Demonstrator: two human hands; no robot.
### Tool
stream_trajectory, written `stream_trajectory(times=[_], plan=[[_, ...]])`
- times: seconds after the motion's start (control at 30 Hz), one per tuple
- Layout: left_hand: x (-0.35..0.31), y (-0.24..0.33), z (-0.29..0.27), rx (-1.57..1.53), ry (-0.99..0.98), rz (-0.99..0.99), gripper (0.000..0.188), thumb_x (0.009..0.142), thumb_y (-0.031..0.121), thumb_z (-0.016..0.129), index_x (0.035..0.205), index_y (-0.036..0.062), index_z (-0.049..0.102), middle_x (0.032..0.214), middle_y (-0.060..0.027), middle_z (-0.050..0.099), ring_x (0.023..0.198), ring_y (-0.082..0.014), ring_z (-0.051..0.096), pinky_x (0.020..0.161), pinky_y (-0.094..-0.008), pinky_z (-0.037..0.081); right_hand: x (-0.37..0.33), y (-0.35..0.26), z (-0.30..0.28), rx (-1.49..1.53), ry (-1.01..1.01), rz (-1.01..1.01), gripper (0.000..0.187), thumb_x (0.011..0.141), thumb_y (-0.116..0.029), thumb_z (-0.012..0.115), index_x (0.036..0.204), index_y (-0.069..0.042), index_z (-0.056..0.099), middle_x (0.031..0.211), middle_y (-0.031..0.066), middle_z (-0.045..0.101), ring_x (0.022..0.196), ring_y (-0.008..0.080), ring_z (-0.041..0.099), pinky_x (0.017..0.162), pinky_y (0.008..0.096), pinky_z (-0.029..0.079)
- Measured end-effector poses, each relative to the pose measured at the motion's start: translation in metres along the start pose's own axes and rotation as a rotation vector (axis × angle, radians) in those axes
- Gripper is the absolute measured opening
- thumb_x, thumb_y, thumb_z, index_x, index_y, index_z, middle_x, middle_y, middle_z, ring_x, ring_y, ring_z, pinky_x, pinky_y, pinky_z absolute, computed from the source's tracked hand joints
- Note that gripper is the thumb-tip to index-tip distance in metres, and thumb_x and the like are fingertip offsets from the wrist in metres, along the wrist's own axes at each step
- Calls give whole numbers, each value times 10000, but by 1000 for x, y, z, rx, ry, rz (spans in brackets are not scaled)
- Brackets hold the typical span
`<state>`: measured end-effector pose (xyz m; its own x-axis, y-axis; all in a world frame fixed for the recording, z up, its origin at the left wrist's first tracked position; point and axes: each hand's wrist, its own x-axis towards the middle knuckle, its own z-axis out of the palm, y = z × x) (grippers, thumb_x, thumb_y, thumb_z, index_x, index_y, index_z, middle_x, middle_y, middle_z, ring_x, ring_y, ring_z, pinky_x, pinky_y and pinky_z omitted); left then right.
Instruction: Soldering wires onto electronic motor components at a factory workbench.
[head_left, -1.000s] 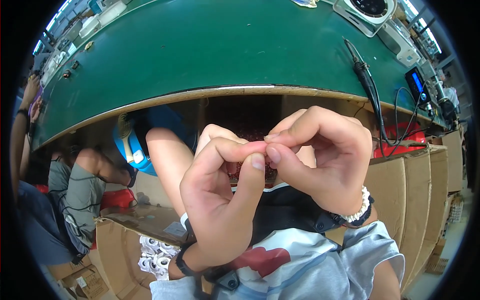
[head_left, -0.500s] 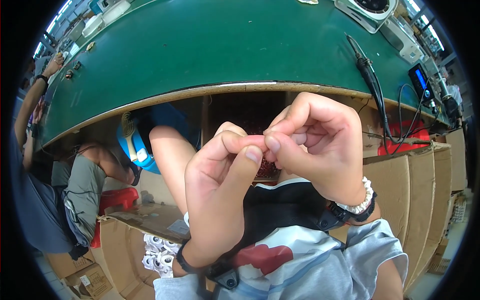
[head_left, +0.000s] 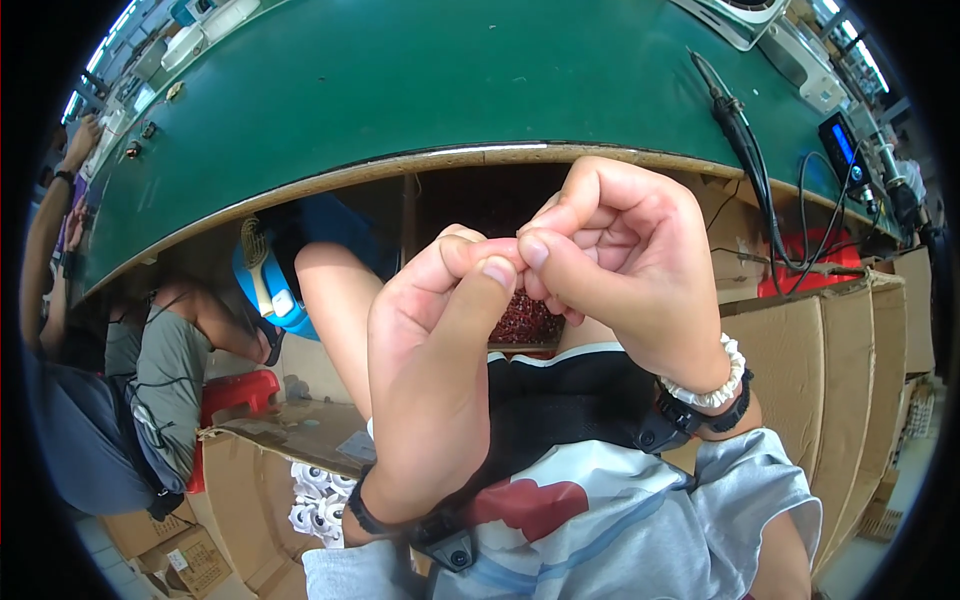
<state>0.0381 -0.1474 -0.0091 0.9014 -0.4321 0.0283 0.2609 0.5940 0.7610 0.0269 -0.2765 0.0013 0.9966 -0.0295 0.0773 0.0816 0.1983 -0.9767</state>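
My left hand (head_left: 430, 340) and my right hand (head_left: 640, 270) meet in front of my lap, just short of the green workbench (head_left: 400, 90). Both are closed in a pinch, thumb against forefinger, with their fingertips touching each other. Whatever lies between the fingertips is too small or too hidden to make out. Below and behind the fingers, under the bench, shows a mass of small dark red pieces (head_left: 527, 322), partly covered by my hands.
A soldering iron (head_left: 722, 100) rests at the bench's right, its cable hanging over the edge near a small device with a blue display (head_left: 841, 150). Cardboard boxes (head_left: 780, 370) flank me; the left one holds white parts (head_left: 318, 500). A co-worker (head_left: 90, 420) sits at the left.
Both hands have shifted slightly up and to the left in the picture, still pinched together. More of the dark red pieces shows beneath them. The co-worker's arm has moved a little.
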Motion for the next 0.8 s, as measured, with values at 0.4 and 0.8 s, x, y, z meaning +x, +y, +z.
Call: stream_trajectory(times=[0.4,0.8], plan=[[-2,-7,-10,49,46,-76,202,831,121,454,923,-38,537,841,-29,494,796,-99,440,715,-231,324,5,9,-5,193,-39,68,86,757,-29,569,712,-4,499,668,64,586,558,59,546,474,151,433],[-2,-14,-10,-8,-2,-36,150,838,65,432,871,-42,531,795,-44,475,779,-129,489,745,-268,388,0,15,-10,235,-92,123,80,771,-30,558,733,14,504,670,66,587,560,68,557,463,148,419]])
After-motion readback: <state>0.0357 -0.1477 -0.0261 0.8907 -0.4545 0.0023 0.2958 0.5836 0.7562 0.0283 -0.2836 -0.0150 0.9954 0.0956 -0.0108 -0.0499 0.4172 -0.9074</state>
